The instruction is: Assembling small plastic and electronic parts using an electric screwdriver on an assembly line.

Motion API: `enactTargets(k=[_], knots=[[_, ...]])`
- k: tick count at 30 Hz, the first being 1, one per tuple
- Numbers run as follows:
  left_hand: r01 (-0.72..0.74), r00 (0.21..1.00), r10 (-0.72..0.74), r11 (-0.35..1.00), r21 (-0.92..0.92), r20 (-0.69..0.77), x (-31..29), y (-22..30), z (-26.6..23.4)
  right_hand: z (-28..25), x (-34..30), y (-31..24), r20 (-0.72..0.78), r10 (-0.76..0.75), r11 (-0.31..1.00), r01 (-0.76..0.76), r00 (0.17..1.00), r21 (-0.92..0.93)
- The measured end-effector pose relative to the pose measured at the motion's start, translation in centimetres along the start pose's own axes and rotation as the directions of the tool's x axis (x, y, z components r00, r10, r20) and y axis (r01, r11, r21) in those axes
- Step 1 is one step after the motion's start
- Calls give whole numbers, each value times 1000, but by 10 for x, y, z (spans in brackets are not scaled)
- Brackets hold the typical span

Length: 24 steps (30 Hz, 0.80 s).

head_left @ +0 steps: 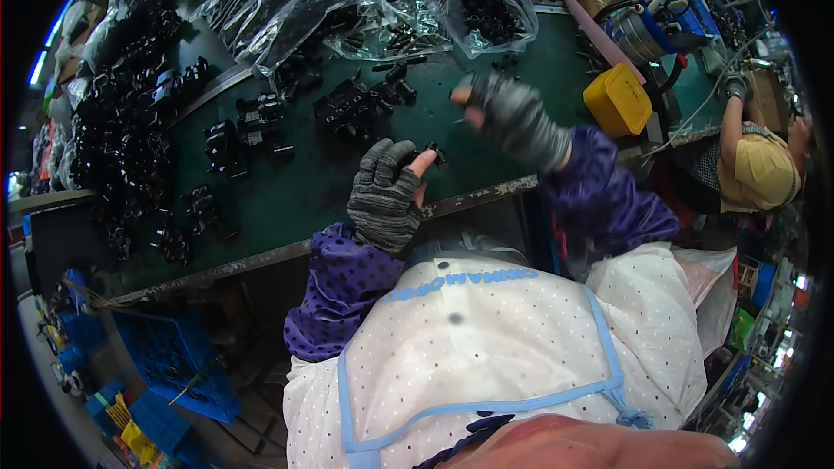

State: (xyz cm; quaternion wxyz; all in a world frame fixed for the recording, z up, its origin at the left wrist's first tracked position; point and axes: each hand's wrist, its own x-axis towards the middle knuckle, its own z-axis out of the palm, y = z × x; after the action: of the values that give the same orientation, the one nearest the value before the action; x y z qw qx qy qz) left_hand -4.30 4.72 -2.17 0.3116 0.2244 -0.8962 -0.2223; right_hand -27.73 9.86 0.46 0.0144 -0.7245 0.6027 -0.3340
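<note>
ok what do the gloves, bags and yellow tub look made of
Gloves: probably knitted yarn, matte, with flecked grey strands showing. Bags: thin, clear plastic film, glossy, crinkled with bright highlights. Yellow tub: likely moulded plastic, smooth, evenly coloured, rounded corners.

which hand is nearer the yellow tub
The right hand, left of the yellow tub; the left hand is farther off, by a small black part.

Gloves [382,204] mottled grey and black; sleeves [343,295] purple, the left one dark-spotted; apron [469,352] white with small dark dots and light-blue trim [345,399]. Bench [304,195] deep green, parts [347,108] black, bags [278,4] clear. Tub [618,100] bright yellow, crate [217,395] blue, co-worker's top [764,165] a softer yellow.
</note>
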Motion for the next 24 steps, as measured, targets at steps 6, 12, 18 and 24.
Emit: enactTargets(k=[6,12,18,24], knots=[[145,989,-145,989,-32,16,1,0,7,-1,67,109,195,464,585,-133,864,-800],[143,985,-157,974,175,69,1,6,6,-11,76,100,207,467,642,-169,860,-748],[188,977,-186,982,-5,106,4,-1,-5,-12,16,29,466,244,821,74,851,-566],[639,716,-582,325,-697,385,2,-15,-18,13,-8,14,540,283,790,126,792,-599]])
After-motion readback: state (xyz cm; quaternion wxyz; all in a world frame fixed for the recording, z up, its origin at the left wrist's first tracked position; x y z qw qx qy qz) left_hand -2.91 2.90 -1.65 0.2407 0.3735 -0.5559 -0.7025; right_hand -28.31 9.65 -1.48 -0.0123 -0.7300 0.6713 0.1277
